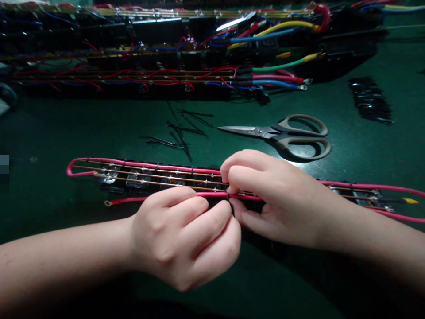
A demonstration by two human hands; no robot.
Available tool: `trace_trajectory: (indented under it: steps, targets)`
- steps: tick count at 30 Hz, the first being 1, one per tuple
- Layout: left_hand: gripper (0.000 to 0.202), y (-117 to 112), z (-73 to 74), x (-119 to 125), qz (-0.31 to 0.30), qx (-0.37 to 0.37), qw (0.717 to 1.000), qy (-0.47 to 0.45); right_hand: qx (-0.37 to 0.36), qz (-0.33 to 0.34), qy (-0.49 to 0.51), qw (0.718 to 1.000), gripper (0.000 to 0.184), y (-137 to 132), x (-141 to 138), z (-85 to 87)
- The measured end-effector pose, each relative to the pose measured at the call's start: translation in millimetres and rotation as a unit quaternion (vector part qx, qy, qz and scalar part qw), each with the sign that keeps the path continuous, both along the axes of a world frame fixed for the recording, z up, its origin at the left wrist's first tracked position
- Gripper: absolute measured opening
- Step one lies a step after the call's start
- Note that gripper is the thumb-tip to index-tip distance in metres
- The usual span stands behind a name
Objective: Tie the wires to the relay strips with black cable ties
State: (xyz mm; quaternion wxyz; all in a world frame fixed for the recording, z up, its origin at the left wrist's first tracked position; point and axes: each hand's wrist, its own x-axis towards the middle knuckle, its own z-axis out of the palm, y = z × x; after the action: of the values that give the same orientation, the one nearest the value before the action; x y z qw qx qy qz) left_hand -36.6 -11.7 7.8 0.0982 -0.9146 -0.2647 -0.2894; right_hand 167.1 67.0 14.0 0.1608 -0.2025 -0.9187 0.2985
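Note:
A long black strip (154,178) of terminal blocks with thin copper rods lies crosswise in front of me. A thick pink cable (159,167) runs along its edges, loops at both ends and is bound with black ties. My left hand (191,235) is closed at the near edge, its fingertips pinching a black cable tie (228,199) by the cable; most of the tie is hidden. Over the strip's middle, my right hand (275,195) is curled, fingers and thumb closed around the near run of pink cable. The cable's ring terminal (108,203) sticks out at the left.
Several loose black cable ties (181,130) are scattered beyond the strip. Scissors (275,133) lie beside them, points leftward. A bundle of black ties (370,99) sits at the right. Wired black assemblies (159,33) with coloured cables span the back of the green table (83,128).

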Motion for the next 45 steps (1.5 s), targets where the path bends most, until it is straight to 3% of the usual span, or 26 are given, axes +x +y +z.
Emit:
trace_trajectory:
  steps: [12, 18, 26, 35, 45]
  targets:
    - [0.025, -4.9, -2.6, -4.2, -0.040, 0.039, 0.994, 0.092, 0.012, -0.001, -0.001, 1.000, 0.012, -1.5, 0.3, -1.9]
    - [0.028, -5.7, -6.2, -5.1, -0.042, 0.032, 0.997, 0.055, 0.009, 0.002, 0.002, 1.000, 0.010, -0.6, 0.5, -3.3]
    - [0.031, -3.7, -2.7, -4.7, -0.053, 0.021, 0.993, 0.107, -0.005, -0.004, 0.006, 1.000, 0.011, -2.1, 1.0, -4.1]
    - [0.025, -3.2, -0.8, -2.3, -0.059, 0.032, 0.992, 0.106, -0.007, -0.004, 0.004, 1.000, 0.010, 1.5, 0.2, -4.6]
    - [0.026, -1.2, -5.1, -3.6, -0.066, -0.009, 0.994, 0.089, -0.009, -0.008, 0.004, 1.000, 0.009, -0.7, 0.9, -6.2]
